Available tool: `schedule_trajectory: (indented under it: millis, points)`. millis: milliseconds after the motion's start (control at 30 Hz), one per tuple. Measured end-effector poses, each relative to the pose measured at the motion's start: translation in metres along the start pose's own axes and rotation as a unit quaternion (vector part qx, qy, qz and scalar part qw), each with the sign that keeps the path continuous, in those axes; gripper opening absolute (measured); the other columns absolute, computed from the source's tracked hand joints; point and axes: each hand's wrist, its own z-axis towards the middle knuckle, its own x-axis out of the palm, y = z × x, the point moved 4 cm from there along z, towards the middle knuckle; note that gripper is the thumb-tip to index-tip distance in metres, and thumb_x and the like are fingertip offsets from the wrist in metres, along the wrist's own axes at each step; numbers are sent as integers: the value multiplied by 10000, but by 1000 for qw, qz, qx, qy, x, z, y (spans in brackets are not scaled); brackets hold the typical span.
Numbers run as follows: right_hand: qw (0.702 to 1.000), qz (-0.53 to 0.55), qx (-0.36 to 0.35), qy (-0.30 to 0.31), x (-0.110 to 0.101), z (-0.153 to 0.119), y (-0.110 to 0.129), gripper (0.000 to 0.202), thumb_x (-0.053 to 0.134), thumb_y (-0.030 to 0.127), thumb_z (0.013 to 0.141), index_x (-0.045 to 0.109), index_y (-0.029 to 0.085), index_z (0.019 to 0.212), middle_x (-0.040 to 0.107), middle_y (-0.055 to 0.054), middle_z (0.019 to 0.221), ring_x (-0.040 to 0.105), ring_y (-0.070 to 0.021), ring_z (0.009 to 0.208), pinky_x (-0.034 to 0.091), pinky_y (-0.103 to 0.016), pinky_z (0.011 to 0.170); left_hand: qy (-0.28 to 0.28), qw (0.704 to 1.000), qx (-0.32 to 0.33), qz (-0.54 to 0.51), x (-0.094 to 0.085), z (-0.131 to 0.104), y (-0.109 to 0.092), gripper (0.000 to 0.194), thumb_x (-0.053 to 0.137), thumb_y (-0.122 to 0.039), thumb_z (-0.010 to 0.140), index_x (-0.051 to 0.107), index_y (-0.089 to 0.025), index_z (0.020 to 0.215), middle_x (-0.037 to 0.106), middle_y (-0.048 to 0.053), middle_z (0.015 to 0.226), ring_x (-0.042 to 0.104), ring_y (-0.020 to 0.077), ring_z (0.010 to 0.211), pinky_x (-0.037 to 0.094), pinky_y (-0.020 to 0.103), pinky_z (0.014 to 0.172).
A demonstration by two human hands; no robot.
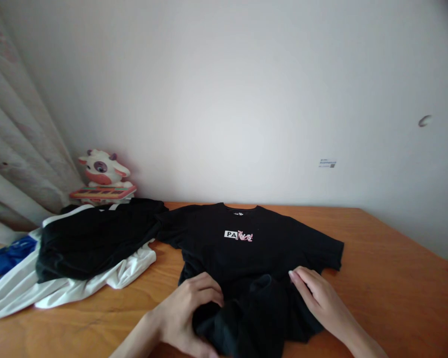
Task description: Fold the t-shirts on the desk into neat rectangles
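A black T-shirt (212,233) lies on the wooden table in front of me. Its collar points to the wall, and a white and pink print crosses its chest. The lower part is bunched into a dark heap (259,311) close to me. Around the left side of this heap curves my left hand (186,311), thumb and fingers wide apart against the cloth. At the shirt's right side, my right hand (321,298) has its thumb and fingertips close together on the fabric near the sleeve.
Left of the shirt, a black garment (93,243) lies over a white one (134,266), with blue cloth (13,256) beside them. A toy cow with a keyboard (104,174) stands by the curtain (26,134). The wooden table (388,278) meets the wall (246,99) behind.
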Motion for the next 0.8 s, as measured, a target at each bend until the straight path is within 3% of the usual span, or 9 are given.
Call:
schedule_trajectory:
  millis: [100, 233, 400, 467, 533, 600, 667, 733, 800]
  points:
    - [1000, -22, -2, -3, 0, -1, -6, 446, 379, 483, 1058, 545, 260, 710, 613, -9, 669, 612, -184, 625, 448, -300, 613, 27, 990, 24, 134, -9, -5, 3, 622, 841, -524, 577, 697, -234, 1109, 683, 116, 1132, 613, 302, 973, 491, 429, 907]
    - [1000, -30, -5, -8, -1, -1, -14, 459, 401, 504, 1050, 528, 258, 684, 607, -12, 670, 610, -181, 635, 442, -295, 618, -11, 989, 11, 150, -25, -16, 13, 205, 650, -210, 753, 708, -231, 949, 696, 86, 1031, 634, 251, 934, 502, 364, 846]
    - [999, -6, 11, -43, -11, -1, -19, 466, 412, 542, 1037, 562, 253, 703, 618, -15, 666, 614, -174, 617, 464, -282, 622, -170, 985, -13, 42, -50, -21, 20, 195, 452, -205, 977, 636, -187, 917, 697, 65, 866, 654, 182, 780, 511, 277, 724]
    - [998, 0, 24, -58, -14, -2, -21, 481, 402, 565, 1032, 561, 254, 702, 616, -14, 645, 608, -175, 600, 469, -274, 601, -270, 959, -27, 82, -59, -25, 25, 196, 499, -250, 986, 580, -197, 816, 643, 23, 753, 608, 157, 677, 472, 252, 640]
    - [997, -2, 35, -67, -14, -2, -22, 481, 401, 568, 1031, 552, 256, 698, 600, -6, 616, 592, -172, 573, 462, -267, 569, -326, 930, -24, 166, -60, -29, 28, 269, 597, -253, 944, 492, -211, 700, 549, -24, 646, 529, 127, 585, 399, 233, 572]
    - [997, -10, 29, -72, -12, -1, -21, 465, 414, 542, 1034, 541, 255, 691, 579, 4, 600, 575, -165, 553, 457, -264, 559, -277, 933, 4, 230, -51, -28, 30, 375, 622, -217, 919, 401, -217, 616, 454, -53, 557, 438, 104, 506, 312, 236, 518]
    - [996, -25, 3, -82, -11, -1, -15, 419, 453, 501, 1030, 540, 254, 703, 578, 8, 622, 576, -162, 570, 465, -270, 584, -163, 957, 27, 237, -37, -26, 32, 394, 550, -177, 935, 368, -220, 587, 420, -54, 513, 394, 103, 465, 268, 255, 490]
    - [994, -40, -33, -100, -13, -2, -6, 333, 494, 435, 1021, 556, 252, 750, 597, 2, 678, 589, -166, 622, 476, -282, 626, -87, 974, 24, 206, -28, -23, 29, 327, 474, -158, 940, 419, -227, 625, 491, -26, 556, 444, 121, 498, 309, 258, 499]
    - [989, -46, -89, -113, -16, -4, 8, 221, 537, 399, 996, 588, 249, 842, 627, -17, 761, 609, -181, 700, 489, -299, 670, -69, 983, 8, 170, -24, -19, 22, 218, 445, -148, 927, 511, -224, 735, 598, 24, 696, 544, 155, 621, 414, 262, 584]
